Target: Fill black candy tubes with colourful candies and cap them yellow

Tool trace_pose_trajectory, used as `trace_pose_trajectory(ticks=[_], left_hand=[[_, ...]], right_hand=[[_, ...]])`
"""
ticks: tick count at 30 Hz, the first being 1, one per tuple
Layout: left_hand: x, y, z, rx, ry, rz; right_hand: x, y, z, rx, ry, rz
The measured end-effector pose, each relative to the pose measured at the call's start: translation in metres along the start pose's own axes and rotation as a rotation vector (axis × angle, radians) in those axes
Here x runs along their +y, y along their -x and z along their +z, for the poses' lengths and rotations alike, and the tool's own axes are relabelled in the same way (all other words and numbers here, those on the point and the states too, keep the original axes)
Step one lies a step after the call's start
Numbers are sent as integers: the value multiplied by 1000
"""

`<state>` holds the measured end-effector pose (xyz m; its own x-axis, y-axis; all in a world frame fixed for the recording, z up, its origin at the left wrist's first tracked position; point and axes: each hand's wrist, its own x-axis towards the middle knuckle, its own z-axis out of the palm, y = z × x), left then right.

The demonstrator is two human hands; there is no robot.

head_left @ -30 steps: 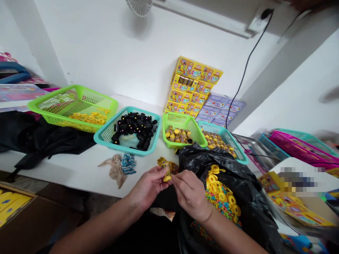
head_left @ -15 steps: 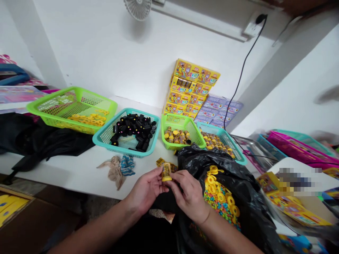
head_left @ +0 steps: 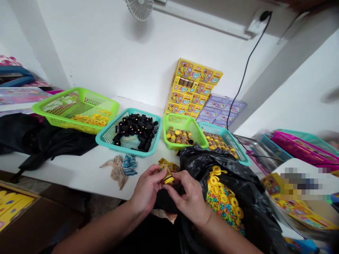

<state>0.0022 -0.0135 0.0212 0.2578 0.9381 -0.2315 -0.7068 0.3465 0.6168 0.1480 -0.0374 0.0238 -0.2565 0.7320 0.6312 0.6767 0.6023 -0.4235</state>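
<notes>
A small yellow-capped container [head_left: 167,175] is tilted between my two hands above the table's front edge. My left hand [head_left: 148,187] is closed on it from the left, thumb along its side. The fingertips of my right hand [head_left: 189,197] pinch close at its right side, near the yellow end; whether they touch it is hard to tell. Just behind lie a few more yellow-brown containers [head_left: 172,166]. To the right, a black plastic bag [head_left: 251,187] stands open, holding yellow rings [head_left: 224,197] and small multicoloured pieces [head_left: 221,211].
Behind are a green basket [head_left: 116,106] with yellow parts, a teal basket [head_left: 99,137] with black cylinders, a green basket [head_left: 185,121] and a teal basket [head_left: 245,160] of containers. Yellow boxes [head_left: 194,88] stand by the wall. Cloths [head_left: 120,171] lie left of my hands.
The container has gone from upright to tilted, its yellow end now toward the lower right. My left thumb has moved onto its side. The whole view has shifted slightly.
</notes>
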Motion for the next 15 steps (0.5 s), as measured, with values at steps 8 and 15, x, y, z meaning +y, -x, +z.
trace_pose_trajectory(ticks=[8,15], left_hand=[[0,0,-1,-10,-72,84],[-3,-1,-5,-20,-111,114]], right_hand=[[0,0,-1,34,-35,-92],[4,-1,-10,-5,194,-348]])
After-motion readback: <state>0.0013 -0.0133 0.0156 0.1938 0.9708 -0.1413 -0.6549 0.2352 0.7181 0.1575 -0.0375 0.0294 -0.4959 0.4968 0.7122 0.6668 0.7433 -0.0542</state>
